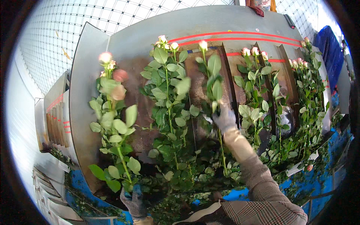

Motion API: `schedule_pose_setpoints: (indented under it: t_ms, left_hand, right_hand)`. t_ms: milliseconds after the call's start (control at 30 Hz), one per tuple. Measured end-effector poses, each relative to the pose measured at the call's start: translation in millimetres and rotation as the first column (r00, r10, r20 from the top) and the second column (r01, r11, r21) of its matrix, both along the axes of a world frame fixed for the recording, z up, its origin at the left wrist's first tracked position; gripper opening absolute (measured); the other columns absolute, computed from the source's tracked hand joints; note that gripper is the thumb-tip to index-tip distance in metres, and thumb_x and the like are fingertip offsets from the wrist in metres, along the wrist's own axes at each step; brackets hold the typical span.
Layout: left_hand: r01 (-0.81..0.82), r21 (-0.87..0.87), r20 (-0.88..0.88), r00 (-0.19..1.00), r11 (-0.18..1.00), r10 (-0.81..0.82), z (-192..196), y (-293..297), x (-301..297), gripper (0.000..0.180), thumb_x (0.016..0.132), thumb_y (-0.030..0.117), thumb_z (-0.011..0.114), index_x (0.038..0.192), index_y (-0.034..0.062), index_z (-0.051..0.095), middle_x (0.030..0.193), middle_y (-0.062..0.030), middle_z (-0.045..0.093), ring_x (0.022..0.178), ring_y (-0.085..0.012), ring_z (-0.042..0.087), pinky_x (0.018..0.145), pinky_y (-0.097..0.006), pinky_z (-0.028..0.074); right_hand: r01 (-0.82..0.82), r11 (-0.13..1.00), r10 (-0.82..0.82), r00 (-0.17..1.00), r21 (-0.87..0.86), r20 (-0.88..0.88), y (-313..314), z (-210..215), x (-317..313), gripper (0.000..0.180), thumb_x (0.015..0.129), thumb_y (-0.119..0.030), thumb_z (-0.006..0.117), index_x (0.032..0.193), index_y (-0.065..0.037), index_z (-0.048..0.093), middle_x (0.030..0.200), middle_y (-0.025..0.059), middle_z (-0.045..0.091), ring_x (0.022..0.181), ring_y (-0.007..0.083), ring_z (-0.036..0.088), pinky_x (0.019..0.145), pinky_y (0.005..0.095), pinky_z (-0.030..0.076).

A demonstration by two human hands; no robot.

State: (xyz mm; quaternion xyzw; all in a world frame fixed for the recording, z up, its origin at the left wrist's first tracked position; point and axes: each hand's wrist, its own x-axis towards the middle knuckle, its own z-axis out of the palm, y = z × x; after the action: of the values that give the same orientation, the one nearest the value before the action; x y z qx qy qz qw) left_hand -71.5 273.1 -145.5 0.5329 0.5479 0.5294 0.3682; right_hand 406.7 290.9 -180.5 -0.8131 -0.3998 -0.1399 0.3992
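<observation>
My left hand (133, 201), in a grey and blue glove, is closed round the lower stem of long-stemmed roses (119, 139) at the left. Their pale pink heads are smeared by motion near the top. Near the middle my right hand (226, 119), in a light grey glove, is closed at the stem of a single rose (214, 80) with a whitish pink head. That rose lies lengthwise along a slot of the metal sorting table (129, 28). Between my hands a bunch of leafy roses (168, 97) lies in another slot.
More roses (255, 86) lie right of my right hand, and a thick bunch (308, 90) fills the far right. Upright metal dividers (229, 75) separate the slots. Red lines cross the table's far part. Cut leaves lie along the near edge over blue material (236, 195). Blue cloth (330, 52) hangs at the right.
</observation>
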Motion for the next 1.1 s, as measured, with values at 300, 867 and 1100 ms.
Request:
schedule_pose_setpoints:
  t_ms: [300, 867, 1100]
  left_hand:
    - [0.175, 0.008, 0.214, 0.962, 0.985, -0.172, 26, 12, 35, 0.059, 0.087, 0.02, 0.07, 0.131, 0.0007, 0.037, 0.122, -0.0173, 0.051, 0.097, -0.0209, 0.059, 0.079, -0.034, 0.052]
    - [0.659, -0.234, 0.135, 0.75, 0.714, -0.648, -24, 14, 259, 0.041, 0.084, 0.021, 0.074, 0.116, 0.0011, 0.061, 0.117, -0.01, 0.062, 0.1, -0.0191, 0.061, 0.083, -0.037, 0.051]
    - [0.68, -0.275, -0.399, 0.562, 0.679, -0.724, -163, 3, 281, 0.044, 0.085, 0.024, 0.069, 0.119, -0.0008, 0.057, 0.113, -0.0179, 0.062, 0.101, -0.0259, 0.06, 0.082, -0.036, 0.051]
  right_hand:
    - [0.033, 0.996, -0.035, 0.999, 0.088, 0.023, -48, -64, -18, 0.076, 0.073, -0.026, 0.078, 0.139, -0.008, 0.043, 0.1, 0.0197, 0.063, 0.088, 0.0366, 0.062, 0.079, 0.0439, 0.05]
    - [0.471, 0.882, -0.472, 0.881, -0.022, -0.035, -208, -49, 94, 0.079, 0.083, -0.035, 0.068, 0.146, -0.006, 0.03, 0.13, 0.0238, 0.052, 0.116, 0.0395, 0.053, 0.095, 0.0428, 0.048]
    - [-0.056, 0.998, 0.054, 0.961, 0.0, -0.271, -177, 19, -73, 0.064, 0.083, -0.017, 0.071, 0.14, -0.008, 0.044, 0.121, 0.0208, 0.06, 0.108, 0.0351, 0.061, 0.086, 0.0391, 0.051]
